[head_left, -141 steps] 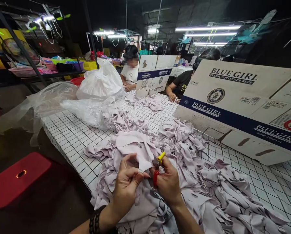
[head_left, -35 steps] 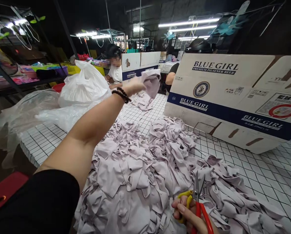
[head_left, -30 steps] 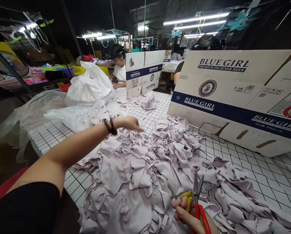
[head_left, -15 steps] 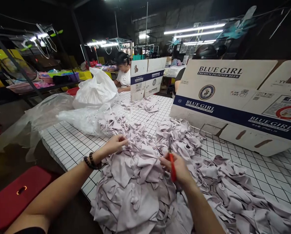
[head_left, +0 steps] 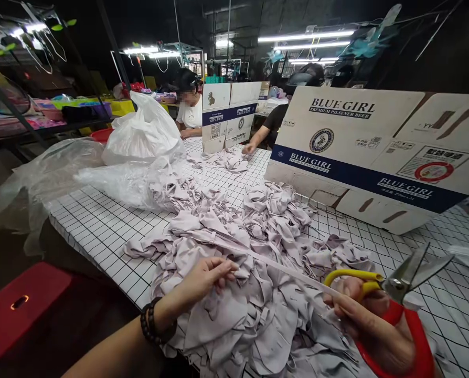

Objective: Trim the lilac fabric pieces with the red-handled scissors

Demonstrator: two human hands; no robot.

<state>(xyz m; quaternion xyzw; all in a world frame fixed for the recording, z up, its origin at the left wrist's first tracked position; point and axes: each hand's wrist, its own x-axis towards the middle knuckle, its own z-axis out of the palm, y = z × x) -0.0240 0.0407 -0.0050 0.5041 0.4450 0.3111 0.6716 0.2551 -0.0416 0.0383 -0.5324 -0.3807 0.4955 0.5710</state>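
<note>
A big heap of pale lilac fabric pieces (head_left: 258, 247) lies on the white gridded table (head_left: 100, 231) in front of me. My left hand (head_left: 205, 275), with a dark bead bracelet on the wrist, rests on the heap with its fingers curled onto a piece. My right hand (head_left: 370, 328) is low at the right and grips scissors (head_left: 400, 286) with one yellow and one red handle, blades open. A narrow lilac strip (head_left: 281, 270) stretches taut from the heap to my right hand.
A long "BLUE GIRL" cardboard box (head_left: 376, 157) stands as a wall at the right. Clear plastic bags (head_left: 140, 142) lie at the far left. Two people sit at the far end beside another box (head_left: 226, 118) and a small fabric pile (head_left: 232, 160). A red stool (head_left: 22, 307) stands lower left.
After tossing a piece to the far pile, my left hand came back onto the heap. My right hand, with the scissors, pulled right and toward me, drawing a strip taut.
</note>
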